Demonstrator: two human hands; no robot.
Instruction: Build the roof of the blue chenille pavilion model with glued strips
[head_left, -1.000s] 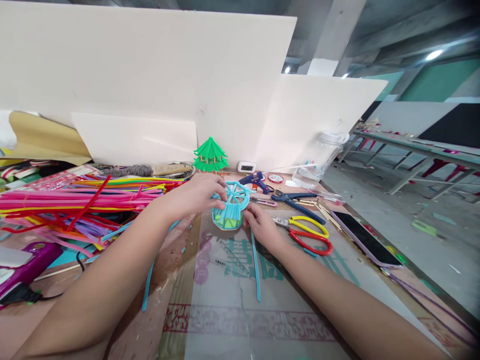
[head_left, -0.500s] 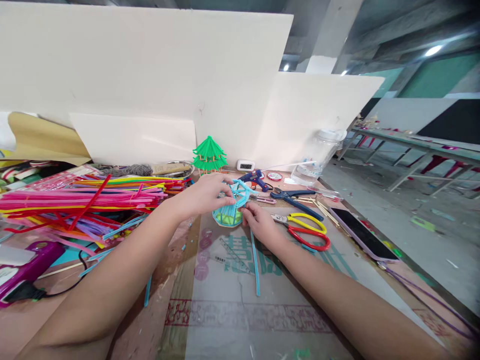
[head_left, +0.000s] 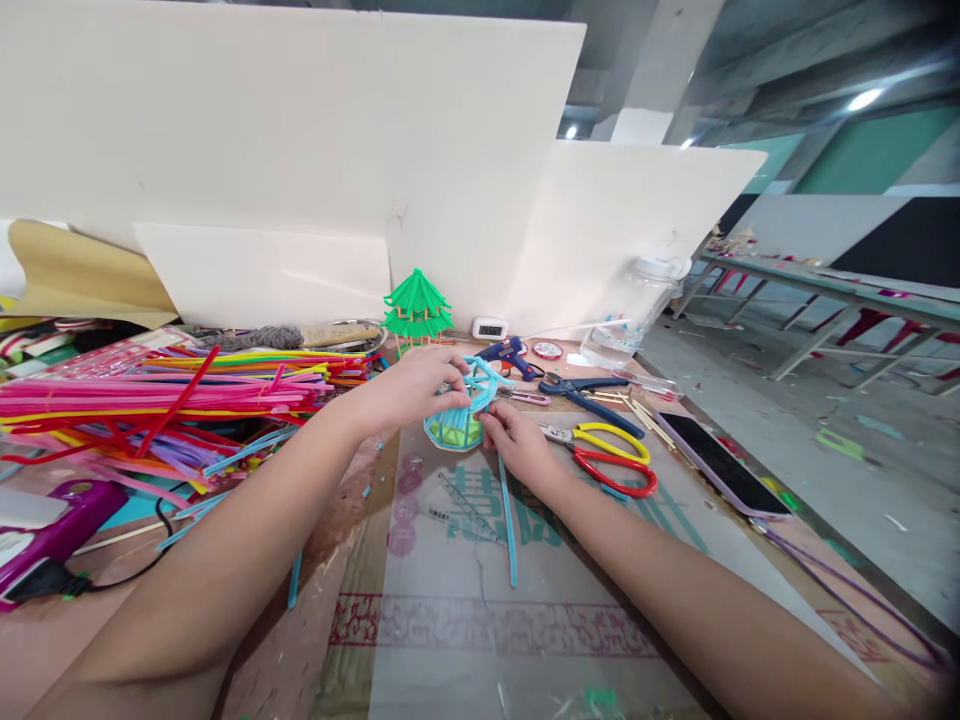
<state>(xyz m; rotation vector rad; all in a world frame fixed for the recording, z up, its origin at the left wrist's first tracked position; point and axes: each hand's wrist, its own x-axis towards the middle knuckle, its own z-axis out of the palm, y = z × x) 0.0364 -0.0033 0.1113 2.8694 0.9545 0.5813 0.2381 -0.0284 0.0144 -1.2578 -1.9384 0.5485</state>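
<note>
A small blue straw model (head_left: 459,418) with a green floor and a spoked blue top stands on the table in front of me. My left hand (head_left: 416,388) grips its tilted blue top from the left, fingers curled over it. My right hand (head_left: 517,446) pinches the model's right side at the base. A loose blue straw (head_left: 509,520) lies on the plastic sheet just below my right hand.
A heap of coloured straws (head_left: 150,400) fills the left. A green straw pagoda (head_left: 417,308) stands at the back. Yellow and red scissors (head_left: 611,455), blue pliers (head_left: 592,395), a glue gun (head_left: 510,355), a phone (head_left: 720,460) and a clear jar (head_left: 634,310) lie right.
The spoked blue top has tipped up from flat to tilted under my left hand. Both hands stay on the model; the view shifted slightly.
</note>
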